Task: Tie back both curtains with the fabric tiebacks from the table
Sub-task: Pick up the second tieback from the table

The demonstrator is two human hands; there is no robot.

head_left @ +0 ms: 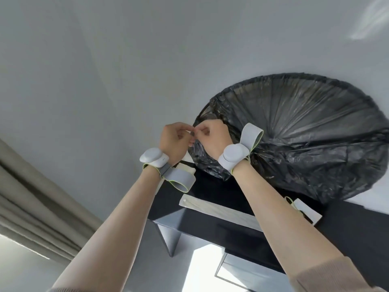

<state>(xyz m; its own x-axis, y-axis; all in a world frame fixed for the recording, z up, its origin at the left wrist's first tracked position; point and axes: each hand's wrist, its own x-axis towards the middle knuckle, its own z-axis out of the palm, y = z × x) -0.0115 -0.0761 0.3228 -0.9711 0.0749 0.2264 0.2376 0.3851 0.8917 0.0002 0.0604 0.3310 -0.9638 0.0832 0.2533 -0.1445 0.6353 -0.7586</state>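
Note:
Both arms are raised in front of me. My left hand [174,140] and my right hand [210,138] meet fingertip to fingertip, pinching a small end of a pale fabric tieback [187,162]. That tieback hangs below my left hand down to the black table surface [210,192], and most of it is hidden behind my wrist. A second pale tieback strip [219,209] lies flat on the black surface. The beige curtain [35,207] hangs in folds at the lower left, loose, apart from my hands.
A large round shape wrapped in black plastic [305,133] sits right behind my hands against the white surface. A small pale piece with a green cord [305,211] lies on the black surface at the right. Grey wrist bands sit on both wrists. Bright window light [206,268] shows below.

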